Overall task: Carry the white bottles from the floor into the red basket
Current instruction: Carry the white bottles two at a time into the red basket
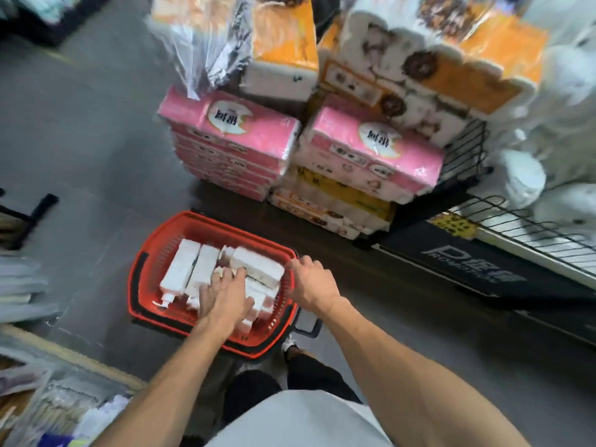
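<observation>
Blurring obscures which white bottles [180, 269] the left hand [222, 295] touches.

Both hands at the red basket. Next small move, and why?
Probably draw the left hand up off the white bottles: it lies spread on them inside the red basket, the right hand is at its rim, and no bottle shows on the floor.

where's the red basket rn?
Head view, lower centre-left: red basket on the floor, near side of the pink tissue packs, left hand over the white bottles inside.

basket [200, 221] red | bottles [180, 269] white | tissue packs [267, 137] pink | floor [80, 124] grey
</observation>
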`<action>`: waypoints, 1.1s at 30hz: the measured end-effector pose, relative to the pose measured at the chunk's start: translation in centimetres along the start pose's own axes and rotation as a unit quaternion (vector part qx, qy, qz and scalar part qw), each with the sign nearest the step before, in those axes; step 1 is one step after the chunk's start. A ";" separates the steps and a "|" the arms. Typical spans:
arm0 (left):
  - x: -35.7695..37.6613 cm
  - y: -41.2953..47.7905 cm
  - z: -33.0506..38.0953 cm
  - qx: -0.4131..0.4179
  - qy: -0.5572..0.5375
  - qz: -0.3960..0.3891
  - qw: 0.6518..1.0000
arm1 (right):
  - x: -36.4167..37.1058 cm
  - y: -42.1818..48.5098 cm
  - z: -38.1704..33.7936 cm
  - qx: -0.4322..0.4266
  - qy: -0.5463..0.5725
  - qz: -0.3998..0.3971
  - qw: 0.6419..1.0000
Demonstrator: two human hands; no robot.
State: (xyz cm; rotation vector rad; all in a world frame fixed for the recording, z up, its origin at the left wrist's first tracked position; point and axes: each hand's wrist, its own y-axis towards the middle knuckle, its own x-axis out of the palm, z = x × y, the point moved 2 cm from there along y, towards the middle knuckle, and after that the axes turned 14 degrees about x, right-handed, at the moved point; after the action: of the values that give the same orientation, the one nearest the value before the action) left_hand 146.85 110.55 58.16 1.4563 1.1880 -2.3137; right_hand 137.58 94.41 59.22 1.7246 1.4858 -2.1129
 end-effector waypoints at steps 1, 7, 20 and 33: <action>-0.8 -0.4 -0.1 0.021 0.019 0.001 1.000 | -0.5 -0.9 0.4 0.014 0.013 0.008 1.000; -4.9 -2.9 0.1 0.109 0.066 0.004 0.992 | -2.9 -7.1 1.8 0.090 0.094 0.037 0.991; -4.6 -5.6 17.3 0.346 0.212 -0.029 0.913 | 2.2 -22.4 19.0 0.327 0.233 0.081 0.912; -0.2 -9.9 45.8 0.582 0.273 -0.030 0.765 | 7.8 -33.8 38.1 0.489 0.369 0.162 0.774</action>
State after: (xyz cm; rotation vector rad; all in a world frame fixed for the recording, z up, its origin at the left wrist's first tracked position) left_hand 110.30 85.47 73.24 2.5572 -0.4541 -2.8628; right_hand 87.74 91.14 71.71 3.0803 -0.1856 -2.2198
